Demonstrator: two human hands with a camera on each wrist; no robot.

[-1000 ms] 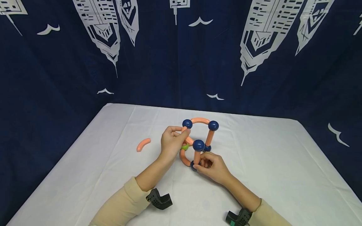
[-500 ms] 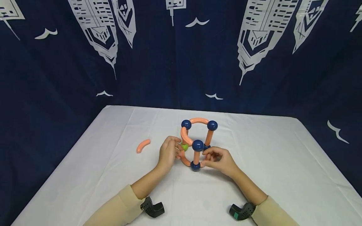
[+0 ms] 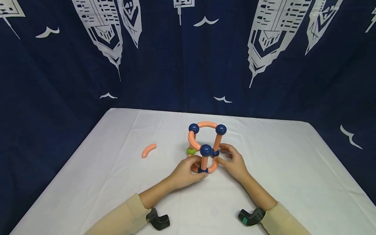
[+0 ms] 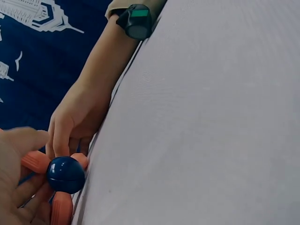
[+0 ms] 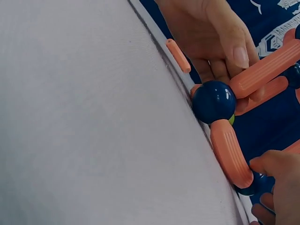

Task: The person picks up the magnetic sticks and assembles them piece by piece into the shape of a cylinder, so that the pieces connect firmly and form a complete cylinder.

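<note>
A ball-and-stick toy frame of orange sticks, blue balls and a green ball stands upright on the table. My left hand grips it low at the front, with thumb and fingers about the lower front ball and the foot of the upright stick. On the right side, my right hand pinches the frame near the lower back ball, its thumb by the end of the lower curved stick. Some fingertips of both hands are hidden behind the frame.
A loose curved orange stick lies on the white table left of the frame. Behind the table hangs a dark blue curtain with white prints. Black wrist cameras sit at both sleeves.
My left hand has come down from the upper curved stick to the lower front ball. My right hand has moved from that front ball to the frame's right back corner.
</note>
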